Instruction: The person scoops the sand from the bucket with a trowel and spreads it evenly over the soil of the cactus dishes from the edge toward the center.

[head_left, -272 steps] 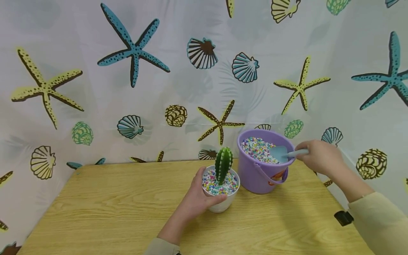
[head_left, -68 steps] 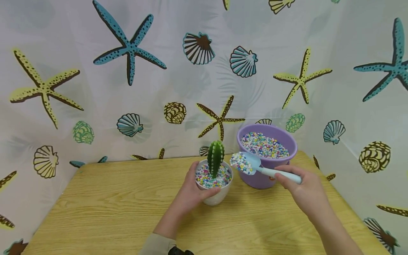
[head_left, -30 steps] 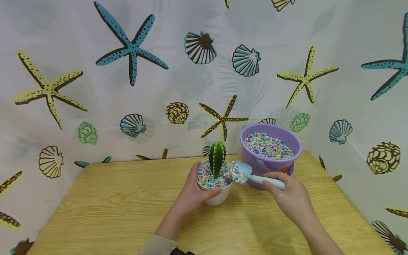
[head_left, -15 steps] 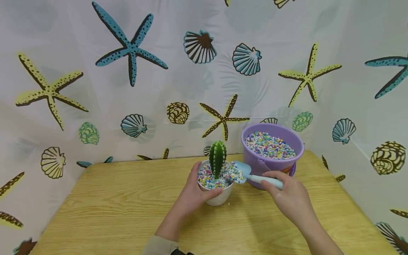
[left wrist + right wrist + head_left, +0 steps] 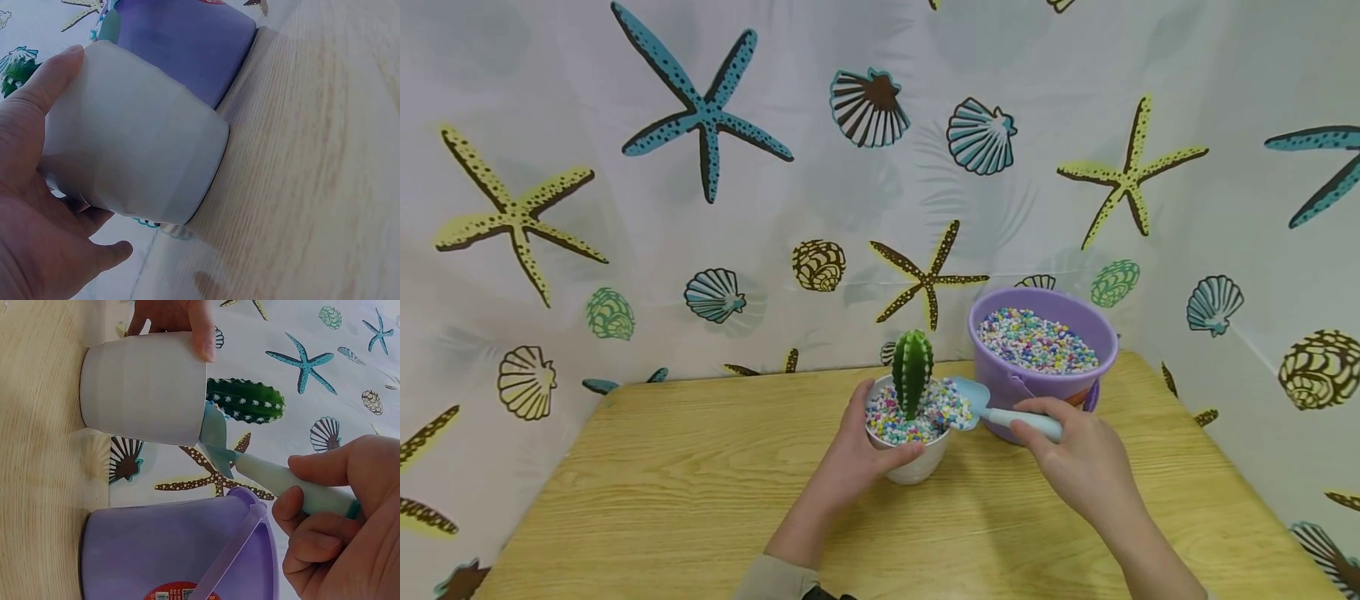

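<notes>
A green cactus [image 5: 913, 375] stands upright in a white pot [image 5: 917, 469] filled with multicoloured beads [image 5: 891, 427]. My left hand [image 5: 857, 458] grips the pot from the left, its thumb across the near side near the rim. With the right hand [image 5: 1086, 462] I hold a light blue scoop [image 5: 1026, 422] by its handle. Its blade rests at the pot's right rim, tipped toward the cactus, with beads heaped at its front. In the right wrist view the underside of the scoop [image 5: 215, 434] meets the pot's rim [image 5: 203, 394].
Right behind the pot stands a purple bucket [image 5: 1000, 375], partly filled with similar beads [image 5: 1037, 342], its handle hanging down the front. A wooden table [image 5: 700, 467] lies under everything. Cloth with a starfish and shell print [image 5: 760, 208] hangs at the back and right.
The scoop was in the bucket at first, then came out loaded and moved left and down to the pot's rim. Over the last second it has barely shifted. The left hand kept hold of the pot.
</notes>
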The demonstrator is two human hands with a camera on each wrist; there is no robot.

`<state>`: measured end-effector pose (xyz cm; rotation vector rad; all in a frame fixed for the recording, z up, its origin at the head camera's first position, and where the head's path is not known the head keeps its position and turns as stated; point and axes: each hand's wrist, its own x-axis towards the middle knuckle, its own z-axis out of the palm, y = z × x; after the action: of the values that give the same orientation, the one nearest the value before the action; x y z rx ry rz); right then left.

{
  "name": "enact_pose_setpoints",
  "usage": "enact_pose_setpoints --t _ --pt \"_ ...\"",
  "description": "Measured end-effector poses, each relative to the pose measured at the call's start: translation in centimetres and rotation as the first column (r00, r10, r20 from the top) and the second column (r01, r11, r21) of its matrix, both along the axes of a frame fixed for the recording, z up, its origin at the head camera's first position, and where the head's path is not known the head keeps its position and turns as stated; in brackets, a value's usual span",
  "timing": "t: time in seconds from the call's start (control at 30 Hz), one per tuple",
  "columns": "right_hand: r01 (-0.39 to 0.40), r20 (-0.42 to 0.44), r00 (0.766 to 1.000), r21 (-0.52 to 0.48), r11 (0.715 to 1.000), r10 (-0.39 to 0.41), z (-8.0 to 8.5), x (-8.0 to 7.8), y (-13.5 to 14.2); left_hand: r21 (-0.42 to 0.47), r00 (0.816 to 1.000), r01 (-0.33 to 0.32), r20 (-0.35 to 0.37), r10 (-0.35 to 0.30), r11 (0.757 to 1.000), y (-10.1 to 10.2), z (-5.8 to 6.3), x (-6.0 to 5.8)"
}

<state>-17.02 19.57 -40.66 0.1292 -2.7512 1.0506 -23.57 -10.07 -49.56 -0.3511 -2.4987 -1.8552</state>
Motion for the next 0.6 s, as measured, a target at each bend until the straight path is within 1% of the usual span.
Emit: enact_pose_setpoints --t 0.2,0.43,0.6 --pt "0.002 -0.005 1.000 0.023 1.000 -0.002 0.20 0.16 -0.11 -0.004 1.000 -0.008 0.010 0.008 1.000 0.00 0.05 0.17" --pt "0.024 -0.025 0.999 0.051 0.998 -0.023 0.32 0.43 -0.39 0.020 1.000 0.002 -0.013 -0.002 1.000 0.17 0.02 0.21" --pt "0.035 -0.046 0.998 0.075 0.997 -0.031 0.18 0.46 -0.55 0.030 1.000 -0.002 -0.030 0.003 1.000 0.31 -0.02 0.28"
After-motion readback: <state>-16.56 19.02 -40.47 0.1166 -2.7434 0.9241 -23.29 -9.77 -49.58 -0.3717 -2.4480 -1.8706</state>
